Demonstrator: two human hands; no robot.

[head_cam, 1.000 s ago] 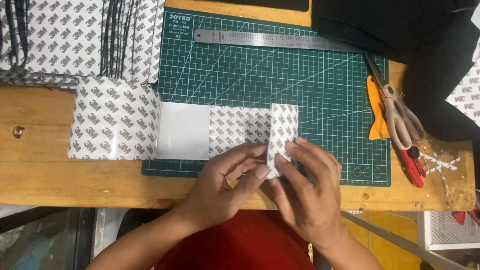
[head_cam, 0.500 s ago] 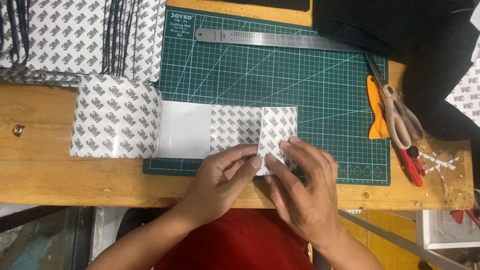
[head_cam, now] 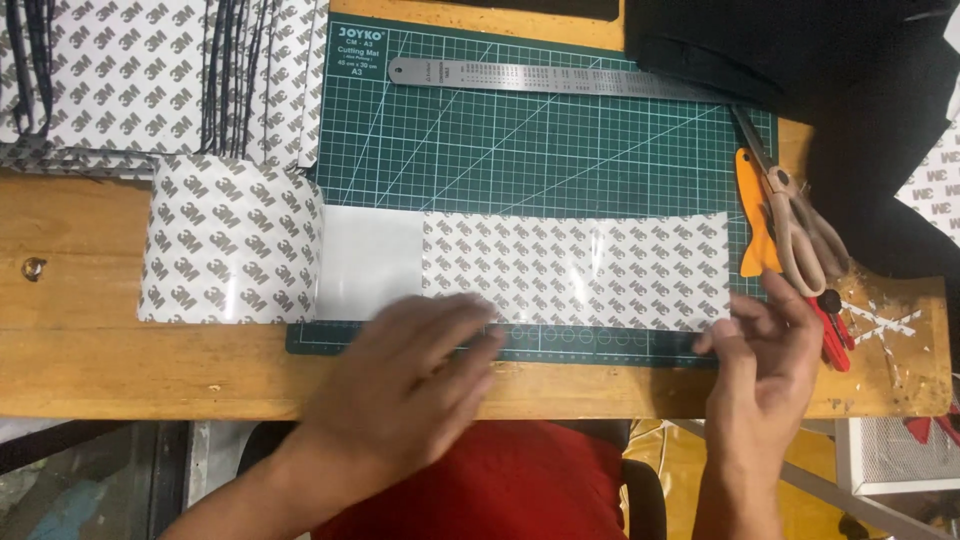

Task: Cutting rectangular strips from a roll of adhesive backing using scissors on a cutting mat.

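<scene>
Printed tape strip (head_cam: pixel 575 270) lies flat at twelve o'clock of both hands: left hand (head_cam: pixel 415 365) open-palmed, right hand (head_cam: pixel 765 355) fingers spread on its corner.

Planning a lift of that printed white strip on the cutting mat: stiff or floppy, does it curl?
The printed white adhesive-backed strip is probably thin, light and floppy. Its left end bows up, so it likely curls once released. The left hand and right hand press it flat.

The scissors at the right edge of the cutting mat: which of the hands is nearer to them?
Right. The right hand lies just below-left of the scissors, fingertips close to the handles. The left hand is far left, across the mat.
</scene>
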